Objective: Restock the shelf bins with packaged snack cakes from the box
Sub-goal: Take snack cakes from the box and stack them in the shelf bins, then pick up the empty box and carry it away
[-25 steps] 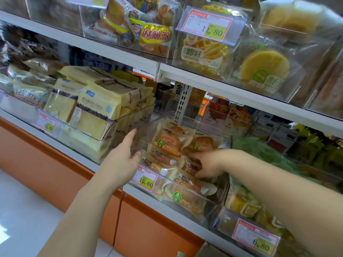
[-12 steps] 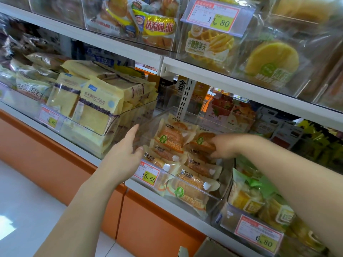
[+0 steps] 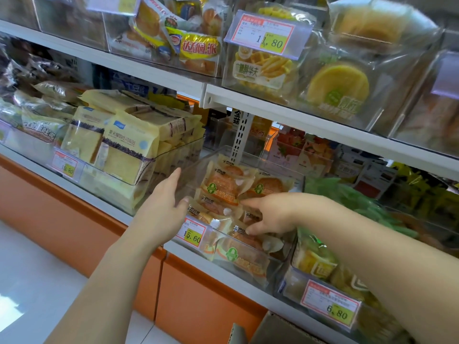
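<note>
- Left hand (image 3: 164, 207) is flat against the outer left wall of the clear bin (image 3: 192, 170), fingers straight and pointing up, thumb at the bin's front corner; it is bracing, not clenching
- Right hand (image 3: 270, 214) is down inside that same bin, forefinger stretched out to the left, thumb pressed on a pack near the front; it rests on the packs with nothing pinched that I can see
- The snack cakes (image 3: 223, 184) are right there under the right hand, orange packs with green round logos, lying overlapped from the back of the bin to the front wall
- A price tag (image 3: 192, 234) reading 5.60 hangs on the bin's front, just beside the left thumb
- The bin sits on the white shelf (image 3: 223, 266), between a bin of pale yellow bread packs (image 3: 124, 150) on its left and green-and-yellow packs (image 3: 313, 261) on its right
- The cardboard box (image 3: 273, 328) shows only as an open flap at the bottom edge, below the shelf
</note>
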Demonstrator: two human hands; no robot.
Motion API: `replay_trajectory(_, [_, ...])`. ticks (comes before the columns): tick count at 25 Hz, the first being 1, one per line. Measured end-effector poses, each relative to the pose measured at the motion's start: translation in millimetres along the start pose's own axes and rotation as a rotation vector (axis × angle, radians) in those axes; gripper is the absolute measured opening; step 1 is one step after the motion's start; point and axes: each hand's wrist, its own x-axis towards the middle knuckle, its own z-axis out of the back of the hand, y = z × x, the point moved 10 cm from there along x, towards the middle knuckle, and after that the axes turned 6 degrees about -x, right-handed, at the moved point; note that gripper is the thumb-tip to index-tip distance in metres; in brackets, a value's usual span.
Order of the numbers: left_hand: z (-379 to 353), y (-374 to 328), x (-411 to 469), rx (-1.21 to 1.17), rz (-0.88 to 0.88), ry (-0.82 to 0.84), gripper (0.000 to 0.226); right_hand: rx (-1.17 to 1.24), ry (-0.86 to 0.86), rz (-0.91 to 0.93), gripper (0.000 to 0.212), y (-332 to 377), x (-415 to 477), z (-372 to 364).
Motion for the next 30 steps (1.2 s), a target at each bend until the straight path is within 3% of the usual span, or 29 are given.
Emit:
replay_trajectory(3, [0, -15, -7, 0.118, -0.051, -0.052, 0.065, 0.094, -0.194, 0.02, 0.072, -4, -32, 11])
replay_trajectory(8, [7, -64, -25, 0.252, -0.13, -0.125, 0.066, 0.192, -0.373, 0.033, 0.069, -13, -77, 9])
replay_trajectory(15, [-32, -184, -98, 0.334, -0.488, 0.031, 0.058, 0.334, -0.456, 0.014, 0.068, -52, -162, -12])
replay_trajectory(21, [-77, -229, -183, 0.354, -0.613, 0.185, 0.054, 0.485, -0.546, 0.013, 0.067, -78, -240, -62])
replay_trajectory(26, [-120, -174, -250, 0.439, -0.439, 0.459, 0.057, 0.654, -0.609, -0.024, 0.062, -97, -292, -131])
replay_trajectory(30, [-138, -121, -270, 0.545, -0.272, 0.588, 0.063, 0.737, -0.529, -0.136, 0.062, -115, -313, -206])
